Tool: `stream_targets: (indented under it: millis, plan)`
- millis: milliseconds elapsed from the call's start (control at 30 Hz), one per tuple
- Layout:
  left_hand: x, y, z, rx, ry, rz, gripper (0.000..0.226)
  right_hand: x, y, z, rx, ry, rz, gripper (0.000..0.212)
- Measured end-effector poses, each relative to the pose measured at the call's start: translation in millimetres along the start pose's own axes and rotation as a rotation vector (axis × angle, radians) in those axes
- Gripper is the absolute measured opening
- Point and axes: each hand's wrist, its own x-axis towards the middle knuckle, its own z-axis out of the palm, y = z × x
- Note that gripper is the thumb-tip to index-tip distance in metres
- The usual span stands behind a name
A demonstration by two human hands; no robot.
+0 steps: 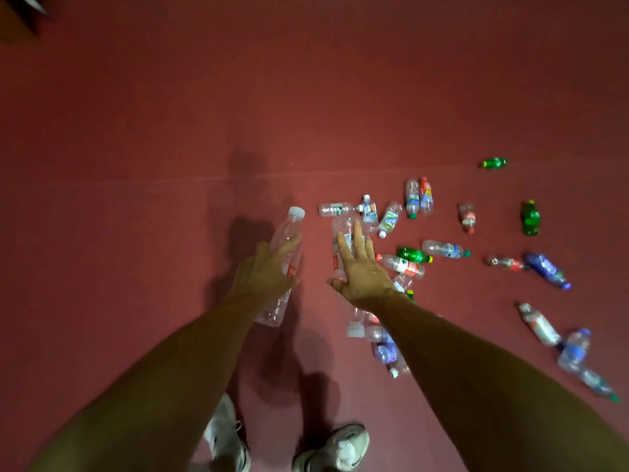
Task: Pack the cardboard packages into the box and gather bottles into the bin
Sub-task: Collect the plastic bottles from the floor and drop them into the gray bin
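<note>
My left hand grips a tall clear bottle with a white cap, held above the red floor with its cap pointing away from me. My right hand has straight, spread fingers lying against a second clear bottle with a red label; the thumb sticks out to the left below it. Several empty plastic bottles lie scattered on the floor to the right, clear, green and blue. No bin, box or cardboard package is in view.
More bottles lie under my right forearm and at the far right. My two white shoes stand at the bottom. A dark object sits in the top left corner. The red floor stretches left and ahead.
</note>
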Motion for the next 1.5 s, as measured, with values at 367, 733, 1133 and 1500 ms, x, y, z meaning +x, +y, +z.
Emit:
stream_targets:
  millis: [367,733,1133,1500]
  plan:
    - [-73,-114,-248,-0.006,0.286,-0.038,0.086,38,-253,-123,-0.106,0.101,-0.22,0.091]
    - [-133,-286,-378,-0.036,0.471,-0.29,0.078,112,-494,-122,-0.185,0.073,-0.533,0.087]
    - [-92,-463,-510,-0.011,0.584,-0.634,0.08,280,-725,-138,-0.264,0.014,-0.821,0.09]
    - [-93,-646,-619,-0.05,0.63,-0.844,0.086,380,-972,-126,-0.385,-0.077,-1.019,0.093]
